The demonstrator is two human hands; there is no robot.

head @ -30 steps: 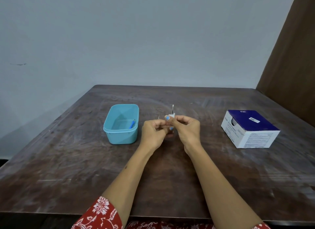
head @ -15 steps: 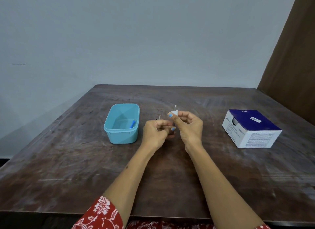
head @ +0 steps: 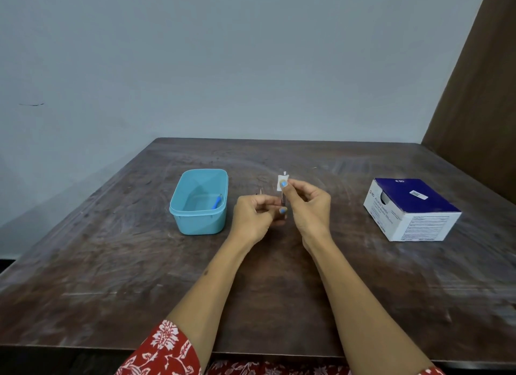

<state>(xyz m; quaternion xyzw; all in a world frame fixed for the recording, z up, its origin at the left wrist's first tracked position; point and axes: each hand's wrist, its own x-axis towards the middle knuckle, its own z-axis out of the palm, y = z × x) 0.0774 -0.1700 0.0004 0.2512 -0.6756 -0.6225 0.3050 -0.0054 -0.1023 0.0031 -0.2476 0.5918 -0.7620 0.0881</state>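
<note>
White packet pinched in right hand; left hand grips a thin piece (unclear what).

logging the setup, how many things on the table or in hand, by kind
light blue tub: 1
blue and white box: 1
small blue piece in tub: 1
white piece pinched by right hand: 1
thin piece in left hand: 1
total: 5

tub left on table | hands centre | box right
</note>
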